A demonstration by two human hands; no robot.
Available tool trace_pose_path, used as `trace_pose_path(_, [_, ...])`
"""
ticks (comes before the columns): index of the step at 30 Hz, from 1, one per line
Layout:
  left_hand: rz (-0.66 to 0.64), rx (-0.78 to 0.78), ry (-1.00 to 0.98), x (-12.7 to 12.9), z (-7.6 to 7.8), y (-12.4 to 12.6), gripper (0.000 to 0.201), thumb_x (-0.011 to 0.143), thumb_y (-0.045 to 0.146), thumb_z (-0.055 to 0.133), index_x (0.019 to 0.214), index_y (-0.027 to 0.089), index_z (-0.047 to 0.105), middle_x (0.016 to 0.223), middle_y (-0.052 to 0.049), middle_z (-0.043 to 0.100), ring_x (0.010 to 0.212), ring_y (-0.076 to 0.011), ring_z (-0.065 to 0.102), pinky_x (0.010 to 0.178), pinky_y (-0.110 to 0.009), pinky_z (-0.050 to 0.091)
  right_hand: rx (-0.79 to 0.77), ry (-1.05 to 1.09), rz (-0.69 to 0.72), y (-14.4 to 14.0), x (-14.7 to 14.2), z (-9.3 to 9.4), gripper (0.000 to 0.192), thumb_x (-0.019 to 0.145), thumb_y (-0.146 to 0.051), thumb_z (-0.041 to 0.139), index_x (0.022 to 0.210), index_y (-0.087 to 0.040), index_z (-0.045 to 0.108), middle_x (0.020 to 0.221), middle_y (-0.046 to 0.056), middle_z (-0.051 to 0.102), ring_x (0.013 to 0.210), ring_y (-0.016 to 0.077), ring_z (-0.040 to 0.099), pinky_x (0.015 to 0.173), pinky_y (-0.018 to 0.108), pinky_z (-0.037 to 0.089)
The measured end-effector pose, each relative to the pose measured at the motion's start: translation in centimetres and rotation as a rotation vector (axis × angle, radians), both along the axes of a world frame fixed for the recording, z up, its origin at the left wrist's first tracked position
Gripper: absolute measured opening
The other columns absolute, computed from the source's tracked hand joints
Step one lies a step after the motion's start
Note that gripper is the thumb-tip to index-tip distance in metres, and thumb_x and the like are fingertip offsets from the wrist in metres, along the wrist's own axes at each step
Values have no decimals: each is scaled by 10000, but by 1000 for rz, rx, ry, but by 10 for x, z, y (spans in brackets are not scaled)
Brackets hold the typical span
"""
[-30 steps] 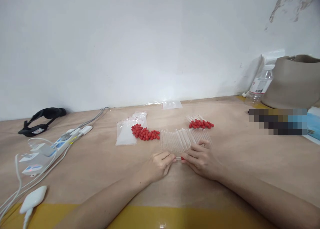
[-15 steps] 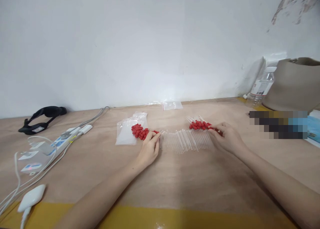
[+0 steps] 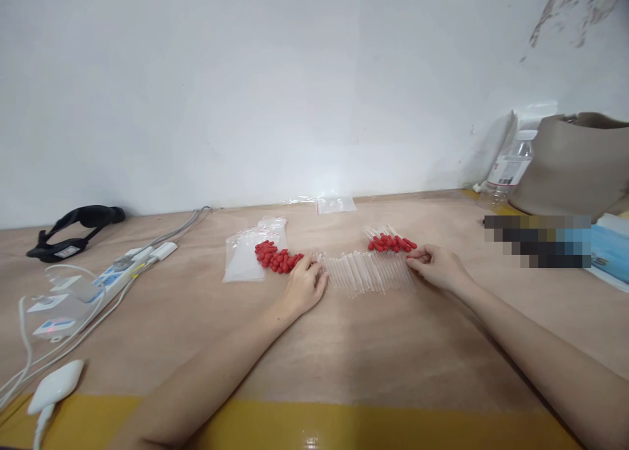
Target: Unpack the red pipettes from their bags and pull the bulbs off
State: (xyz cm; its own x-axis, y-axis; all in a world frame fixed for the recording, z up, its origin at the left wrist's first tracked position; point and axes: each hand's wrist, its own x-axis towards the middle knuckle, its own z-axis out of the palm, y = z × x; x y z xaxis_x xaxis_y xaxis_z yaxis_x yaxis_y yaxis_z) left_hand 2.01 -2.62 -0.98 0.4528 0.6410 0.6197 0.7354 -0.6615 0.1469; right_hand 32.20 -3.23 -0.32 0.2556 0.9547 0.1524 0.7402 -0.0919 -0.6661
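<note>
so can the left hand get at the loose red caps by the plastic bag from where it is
Probably yes. The left hand rests on the table at the left end of the row of clear tubes, and the loose red caps lie just beyond its fingers, with nothing between them.

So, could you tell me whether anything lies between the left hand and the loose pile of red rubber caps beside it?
Nothing visible does. The left hand rests on the brown paper-covered table with its fingertips right at the near edge of the pile of red rubber caps, and the row of clear glass tubes lies to its right, not between them.
</note>
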Motion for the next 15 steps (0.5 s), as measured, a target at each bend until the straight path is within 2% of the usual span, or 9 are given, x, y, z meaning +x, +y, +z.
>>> trace_pose_path(3, [-17, -59, -23, 3, 3, -6, 198, 794, 297, 504, 844, 124, 587, 853, -85, 515, 817, -190, 523, 744, -328, 472, 13, -21, 13, 0, -4, -1, 168, 685, -347, 529, 699, -191, 591, 625, 23, 632, 594, 156, 581, 546, 253, 398])
trace_pose_path(9, [-43, -87, -30, 0, 5, -9, 268, 785, 340, 523, 924, 118, 582, 923, -101, 519, 886, -209, 496, 800, -367, 450, 24, -5, -18, 1, 0, -1, 206, 708, -376, 509, 727, -188, 593, 631, 31, 633, 582, 156, 575, 538, 250, 393])
trace_pose_path(12, [-54, -69, -45, -4, 5, -11, 311, 782, 358, 533, 981, 122, 567, 945, -99, 520, 906, -208, 478, 822, -374, 435, 90, -41, -22, 5, -2, 6, 236, 711, -399, 505, 741, -187, 605, 620, 26, 622, 566, 148, 557, 525, 246, 378])
trace_pose_path(15, [-38, -53, -59, -7, 6, -12, 279, 801, 333, 515, 982, 128, 568, 942, -93, 526, 913, -202, 469, 828, -370, 425, 153, -126, 31, 14, -12, 20, 278, 718, -433, 489, 743, -194, 630, 620, 24, 617, 588, 149, 550, 533, 247, 361])
